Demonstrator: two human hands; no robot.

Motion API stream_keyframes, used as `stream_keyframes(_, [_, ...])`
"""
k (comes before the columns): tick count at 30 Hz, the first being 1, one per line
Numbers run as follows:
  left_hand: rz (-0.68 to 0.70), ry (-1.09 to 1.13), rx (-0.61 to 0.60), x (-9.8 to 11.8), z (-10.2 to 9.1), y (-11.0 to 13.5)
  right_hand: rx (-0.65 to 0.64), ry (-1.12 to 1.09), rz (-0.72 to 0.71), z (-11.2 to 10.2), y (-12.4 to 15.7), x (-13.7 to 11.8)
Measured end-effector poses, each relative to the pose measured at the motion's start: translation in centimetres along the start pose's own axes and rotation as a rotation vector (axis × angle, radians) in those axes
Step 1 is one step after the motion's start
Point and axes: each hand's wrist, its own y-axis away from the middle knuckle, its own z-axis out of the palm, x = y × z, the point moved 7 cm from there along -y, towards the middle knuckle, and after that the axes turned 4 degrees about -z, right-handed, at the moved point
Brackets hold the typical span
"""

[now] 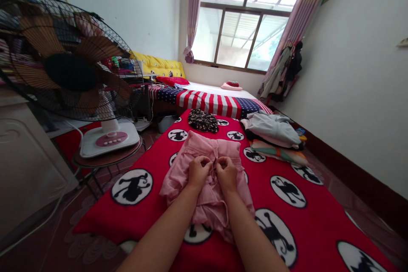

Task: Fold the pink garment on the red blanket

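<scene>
A pink garment (197, 148) lies spread on the red blanket (153, 216), with a seam and front opening running down its middle. Whether it is a shirt or trousers I cannot tell. My left hand (199, 171) pinches the cloth just left of that opening, thumb and forefinger together. On the other side, my right hand (227, 173) pinches the facing edge, only a small gap from the left. The exact bits of cloth between the fingertips are partly hidden. Beyond the garment's top edge lies a crumpled black patterned cloth (203, 120).
A pile of folded clothes (272, 129) sits on the blanket's right side. On the left, a large fan (73, 72) stands on a round stool (108, 159). Farther back is a bed with a striped, starred cover (207, 102). Clothes (283, 68) hang by the right wall.
</scene>
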Motion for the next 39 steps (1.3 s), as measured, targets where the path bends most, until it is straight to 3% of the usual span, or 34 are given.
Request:
stream_keyframes(7, [-0.027,0.103,0.017,-0.3,-0.1,-0.1,-0.036,0.164,-0.067,0.1,0.5,-1.4])
stream_keyframes(13, [-0.016,0.143,0.019,-0.5,-0.1,-0.2,-0.03,-0.151,0.034,0.0,0.3,-0.3])
stream_keyframes(20, [0.004,0.204,-0.005,-0.7,0.4,-0.2,-0.102,-0.333,0.09,0.6,0.2,0.1])
stream_keyframes(39, [-0.06,0.268,-0.111,-0.3,0.9,0.2,-0.136,-0.296,0.045,0.7,0.3,-0.3])
